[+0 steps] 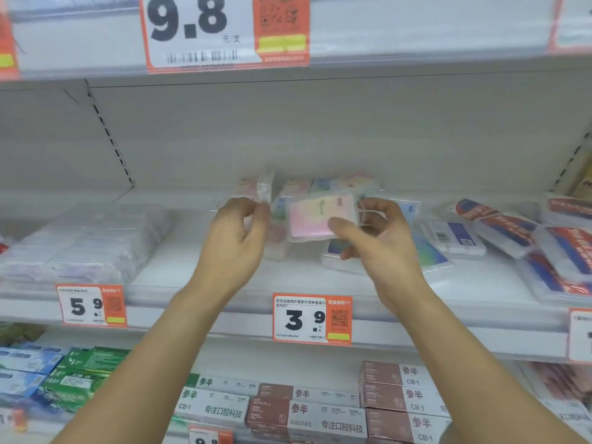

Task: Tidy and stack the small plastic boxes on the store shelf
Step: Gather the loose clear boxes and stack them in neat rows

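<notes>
Two hands [235, 238] [381, 241], each gripping a box [265, 189] [320, 216]

We see our left hand [235, 233] and right hand [376, 238] bare, both forearms uncovered, with no sleeves, rings or watches showing.

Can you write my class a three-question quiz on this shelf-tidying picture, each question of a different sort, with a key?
1. True or false: the right hand holds a pastel pink box lifted off the shelf.
2. Which price tag hangs on the shelf edge directly below the hands? A) 5.9 B) 3.9 C) 9.8
3. Fill in: the left hand pinches a small clear box that stands ____ (upright / flat).

Key: 1 true; 2 B, the 3.9 tag; 3 upright.
</notes>
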{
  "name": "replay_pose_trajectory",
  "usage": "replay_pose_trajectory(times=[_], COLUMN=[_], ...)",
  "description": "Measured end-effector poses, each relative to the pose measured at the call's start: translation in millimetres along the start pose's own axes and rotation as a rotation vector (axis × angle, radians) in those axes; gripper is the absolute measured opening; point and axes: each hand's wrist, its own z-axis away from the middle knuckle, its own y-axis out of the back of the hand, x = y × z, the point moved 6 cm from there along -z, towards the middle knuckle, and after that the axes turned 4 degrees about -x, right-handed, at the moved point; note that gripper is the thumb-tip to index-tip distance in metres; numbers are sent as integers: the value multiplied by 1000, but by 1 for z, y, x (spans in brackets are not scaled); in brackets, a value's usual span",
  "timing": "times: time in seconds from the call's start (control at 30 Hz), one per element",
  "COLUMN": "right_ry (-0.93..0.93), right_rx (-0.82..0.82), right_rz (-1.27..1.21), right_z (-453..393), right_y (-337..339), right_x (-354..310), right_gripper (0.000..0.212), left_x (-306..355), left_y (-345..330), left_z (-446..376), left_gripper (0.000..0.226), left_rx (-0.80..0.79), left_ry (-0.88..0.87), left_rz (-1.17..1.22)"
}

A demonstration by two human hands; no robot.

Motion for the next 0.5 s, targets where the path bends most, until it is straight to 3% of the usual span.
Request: replay_pose_trajectory(times=[0.07, 0.13, 0.2, 0.37, 0.43, 0.5], right_ry=[50, 70, 88, 148, 173, 180], right_rx=[20, 2, -22, -141, -213, -273], right_rz=[2, 54, 115, 313, 332, 341], right_z=[-4, -4, -2, 4, 7, 9], right_y=[8, 9, 8, -6, -13, -18], right_x=[-2, -2, -2, -4, -5, -4], right_gripper=[37, 34, 39, 39, 35, 32], left_x=[-13, -23, -28, -36, -38, -37], left_y=[-5, -20, -32, -31, -29, -20], left_z=[-7, -10, -11, -18, -14, -10], left_gripper=[34, 61, 75, 84, 82, 79], left_rx=[-126, -334, -478, -451, -456, -357], left_ry=[-77, -91, -76, 5, 61, 108], left_rz=[-239, -301, -344, -621, -592, -438])
